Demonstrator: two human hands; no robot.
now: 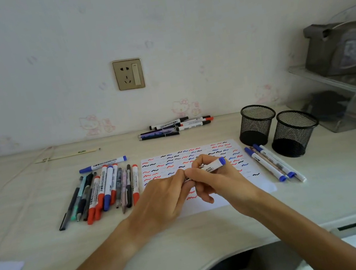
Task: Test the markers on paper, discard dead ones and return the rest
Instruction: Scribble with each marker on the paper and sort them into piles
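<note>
Over the scribbled white paper sheet [206,204] we held a blue-ended white marker [214,166]: right hand [216,181] gripping the barrel, left hand [165,194] pinching its near end. Uncapping, we judged; testing next.

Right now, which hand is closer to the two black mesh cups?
The right hand. It holds a blue marker over the paper, nearer the mesh cups. The left hand sits farther from them, beside the marker pile.

Two mesh cups [259,124], one paper sheet [258,183], three markers [273,163] right of it, one held marker [214,166].
</note>
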